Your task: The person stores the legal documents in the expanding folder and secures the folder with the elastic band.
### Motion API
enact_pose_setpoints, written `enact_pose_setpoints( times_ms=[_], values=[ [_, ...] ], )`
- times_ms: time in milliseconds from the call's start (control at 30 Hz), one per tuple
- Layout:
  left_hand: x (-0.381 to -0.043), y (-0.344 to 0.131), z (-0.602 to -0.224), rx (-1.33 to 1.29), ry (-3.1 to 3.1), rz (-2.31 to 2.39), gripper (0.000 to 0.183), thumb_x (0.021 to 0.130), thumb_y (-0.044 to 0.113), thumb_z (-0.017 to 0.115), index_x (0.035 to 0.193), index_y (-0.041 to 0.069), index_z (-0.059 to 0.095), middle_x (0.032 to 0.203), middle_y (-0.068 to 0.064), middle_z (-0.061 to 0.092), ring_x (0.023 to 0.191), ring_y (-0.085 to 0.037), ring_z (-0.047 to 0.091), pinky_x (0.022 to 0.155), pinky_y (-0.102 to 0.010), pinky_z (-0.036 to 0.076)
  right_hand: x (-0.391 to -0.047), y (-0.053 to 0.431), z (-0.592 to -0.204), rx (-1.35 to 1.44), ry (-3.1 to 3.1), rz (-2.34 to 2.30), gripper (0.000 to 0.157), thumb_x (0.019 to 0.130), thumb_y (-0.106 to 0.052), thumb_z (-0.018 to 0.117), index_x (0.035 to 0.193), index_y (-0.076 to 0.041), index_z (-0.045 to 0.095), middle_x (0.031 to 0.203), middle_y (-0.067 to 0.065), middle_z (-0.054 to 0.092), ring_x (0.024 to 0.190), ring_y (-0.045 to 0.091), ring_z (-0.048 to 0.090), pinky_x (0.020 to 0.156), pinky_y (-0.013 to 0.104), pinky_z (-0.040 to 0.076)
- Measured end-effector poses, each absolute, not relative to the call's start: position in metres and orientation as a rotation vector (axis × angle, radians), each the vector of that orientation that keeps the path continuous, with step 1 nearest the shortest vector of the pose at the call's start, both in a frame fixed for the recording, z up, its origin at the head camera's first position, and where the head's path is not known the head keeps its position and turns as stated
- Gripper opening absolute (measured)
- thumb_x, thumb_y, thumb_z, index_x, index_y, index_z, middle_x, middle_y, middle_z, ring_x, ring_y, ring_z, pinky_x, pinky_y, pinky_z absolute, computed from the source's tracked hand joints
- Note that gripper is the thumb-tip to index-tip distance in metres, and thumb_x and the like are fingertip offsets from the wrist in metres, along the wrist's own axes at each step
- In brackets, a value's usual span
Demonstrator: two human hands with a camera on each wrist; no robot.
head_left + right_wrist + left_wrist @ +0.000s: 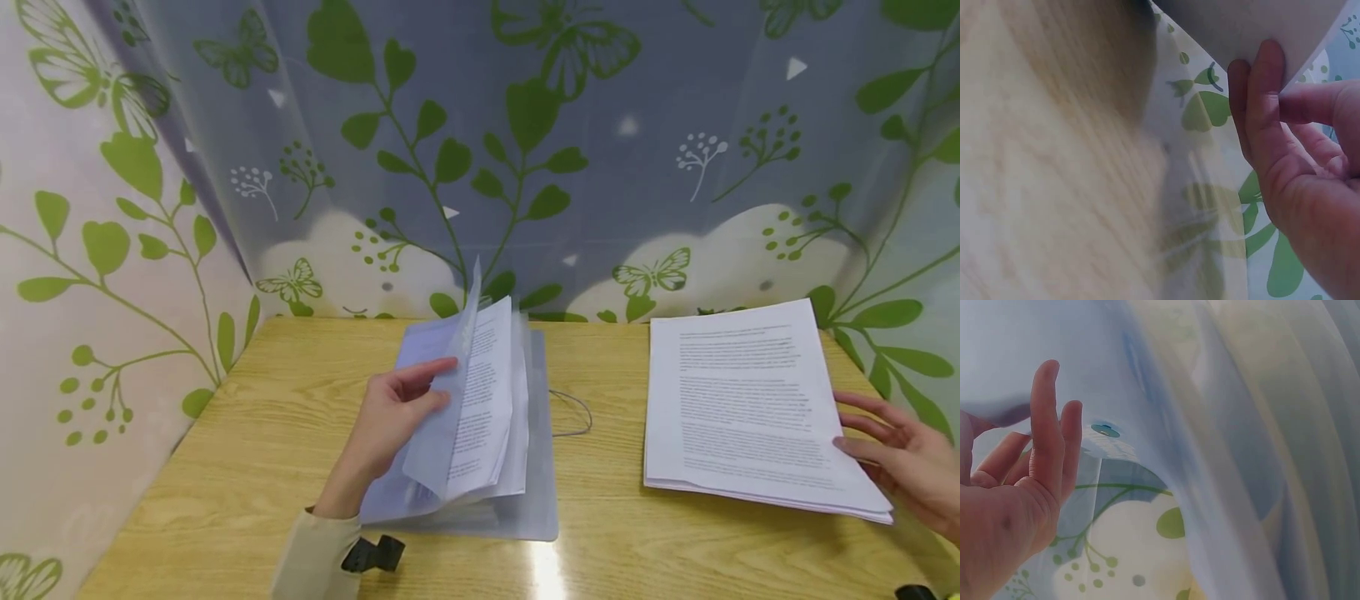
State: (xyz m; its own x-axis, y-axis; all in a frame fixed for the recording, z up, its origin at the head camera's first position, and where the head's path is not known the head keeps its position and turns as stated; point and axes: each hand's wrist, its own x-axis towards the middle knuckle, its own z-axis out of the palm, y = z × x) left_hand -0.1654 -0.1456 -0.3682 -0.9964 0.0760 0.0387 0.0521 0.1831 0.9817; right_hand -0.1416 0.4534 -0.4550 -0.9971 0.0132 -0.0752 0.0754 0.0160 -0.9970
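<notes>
A translucent bluish plastic document folder [542,500] lies on the table, its leaves fanned upward with printed pages [480,417] between them. My left hand [393,417] pinches a raised clear leaf [442,442] between thumb and fingers. In the left wrist view, the left hand [1029,481] is beside the blurred plastic, near a small teal round fastener [1105,430]. To the right, my right hand [900,458] grips a stack of printed sheets [742,400] by its right edge, tilted off the table. The right wrist view has the fingers [1266,106] under the stack's corner [1260,25].
The wooden table [607,533] ends at a curtain [600,208] with leaves and butterflies at the back and sides. A thin grey cord loop [588,417] sticks out from the folder's right edge. A black strap [372,553] is on the left wrist.
</notes>
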Motion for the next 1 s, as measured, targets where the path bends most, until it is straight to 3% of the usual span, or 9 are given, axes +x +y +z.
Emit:
enact_pose_setpoints(
  times_ms=[533,800,1000],
  values=[
    [-0.166,-0.145,-0.368,0.123,2.400,1.987,0.041,0.089,-0.002,0.067,0.129,0.006,0.072,0.133,-0.012,0.070,0.121,-0.017,0.060,0.090,-0.015,0.049,-0.137,0.439,-0.447,-0.110,2.103,-2.240,0.062,0.097,0.015,0.053,0.138,-0.031,0.056,0.114,-0.016,0.072,0.089,0.009,0.072,0.063,0.031,0.059],
    [-0.165,-0.145,-0.369,0.136,2.411,1.981,0.040,0.089,-0.002,0.067,0.129,0.006,0.072,0.133,-0.011,0.070,0.123,-0.019,0.061,0.092,-0.014,0.048,-0.139,0.421,-0.440,-0.291,2.067,-2.246,0.064,0.096,0.019,0.049,0.145,-0.022,0.054,0.119,-0.009,0.072,0.091,0.013,0.073,0.063,0.033,0.060],
    [-0.165,-0.145,-0.368,0.137,2.410,1.985,0.040,0.089,-0.002,0.067,0.128,0.006,0.072,0.133,-0.012,0.070,0.121,-0.019,0.061,0.091,-0.015,0.049,-0.140,0.410,-0.432,-0.351,2.099,-2.201,0.063,0.097,0.018,0.048,0.146,-0.021,0.051,0.123,-0.011,0.070,0.093,0.011,0.073,0.064,0.031,0.060]
  ],
)
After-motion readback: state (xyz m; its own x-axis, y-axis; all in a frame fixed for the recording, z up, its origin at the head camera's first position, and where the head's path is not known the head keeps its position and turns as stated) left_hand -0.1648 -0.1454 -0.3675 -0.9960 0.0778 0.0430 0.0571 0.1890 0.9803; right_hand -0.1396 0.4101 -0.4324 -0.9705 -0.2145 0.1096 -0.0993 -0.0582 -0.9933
